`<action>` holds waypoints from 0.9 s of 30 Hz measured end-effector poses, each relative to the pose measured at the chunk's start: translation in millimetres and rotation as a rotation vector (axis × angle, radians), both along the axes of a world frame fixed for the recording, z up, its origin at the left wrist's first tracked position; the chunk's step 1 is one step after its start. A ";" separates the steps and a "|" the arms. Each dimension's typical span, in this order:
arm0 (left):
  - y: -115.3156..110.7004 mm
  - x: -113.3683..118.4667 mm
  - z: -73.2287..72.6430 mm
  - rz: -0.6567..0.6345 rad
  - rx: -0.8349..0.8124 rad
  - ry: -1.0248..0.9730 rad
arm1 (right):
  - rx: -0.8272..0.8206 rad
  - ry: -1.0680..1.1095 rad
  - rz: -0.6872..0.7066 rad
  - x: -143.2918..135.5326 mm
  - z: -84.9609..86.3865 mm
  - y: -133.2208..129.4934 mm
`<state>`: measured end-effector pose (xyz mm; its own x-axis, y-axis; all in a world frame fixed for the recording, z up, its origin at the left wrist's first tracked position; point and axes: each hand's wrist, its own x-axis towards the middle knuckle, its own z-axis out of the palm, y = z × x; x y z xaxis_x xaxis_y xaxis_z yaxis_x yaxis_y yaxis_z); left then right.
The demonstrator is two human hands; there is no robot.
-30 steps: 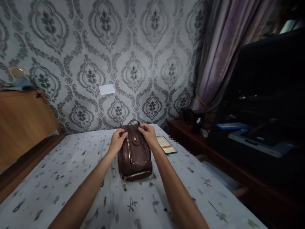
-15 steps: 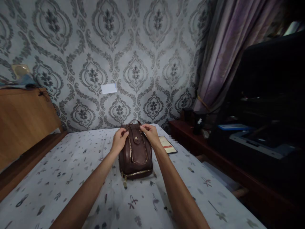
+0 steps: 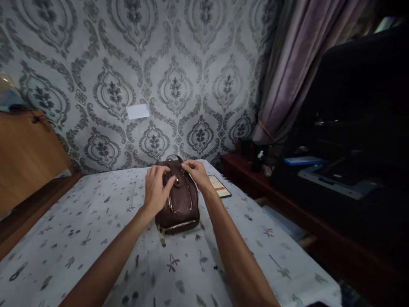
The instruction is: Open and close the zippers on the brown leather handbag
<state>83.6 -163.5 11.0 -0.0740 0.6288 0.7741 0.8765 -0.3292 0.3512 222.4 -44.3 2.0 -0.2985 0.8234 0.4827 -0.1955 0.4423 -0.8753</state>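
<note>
A small brown leather bag (image 3: 182, 209) with gold zippers stands upright on a bed covered by a white patterned sheet (image 3: 96, 238). My left hand (image 3: 156, 189) rests over the bag's upper left side, fingers spread across its front flap. At the top of the bag, by the handle, my right hand (image 3: 196, 170) pinches something small, most likely a zipper pull. A phone (image 3: 220, 186) with a lit screen lies on the sheet just right of the bag.
A wooden headboard (image 3: 28, 162) runs along the left. Patterned wallpaper with a white card (image 3: 137, 111) is behind the bed. On the right, a dark wooden shelf (image 3: 287, 200) holds small bottles and a printer-like device (image 3: 335, 179); a purple curtain (image 3: 287, 68) hangs above.
My left hand has shifted from the bag's top left edge onto its front, fingers now spread. The view has tilted slightly, so everything sits a little lower-left.
</note>
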 end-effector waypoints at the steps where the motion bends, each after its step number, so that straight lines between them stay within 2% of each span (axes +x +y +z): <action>1: -4.0 4.5 2.6 -0.005 -0.034 0.107 | -0.002 0.002 0.001 0.0 0.0 -0.1; 5: -8.6 16.0 8.2 0.038 -0.145 0.417 | -0.009 0.009 0.001 -0.3 0.1 -0.8; 10: -3.0 17.4 4.3 0.127 -0.078 0.627 | -0.012 0.018 -0.002 -0.5 0.4 -1.1; 15: 1.0 15.7 -2.6 0.180 -0.014 0.507 | -0.006 0.021 0.005 -0.7 0.0 0.1; 20: 2.7 15.3 -6.0 0.140 0.008 0.368 | -0.009 0.017 0.017 -1.4 -1.8 0.8; 27: 3.0 13.3 -4.2 0.083 -0.029 0.334 | -0.019 0.023 -0.013 -1.5 -5.7 -2.6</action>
<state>96.9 -160.5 6.8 0.1286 0.6530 0.7464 0.9681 -0.2460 0.0483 220.9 -46.9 -3.8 -0.2770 0.8359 0.4738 -0.2099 0.4285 -0.8788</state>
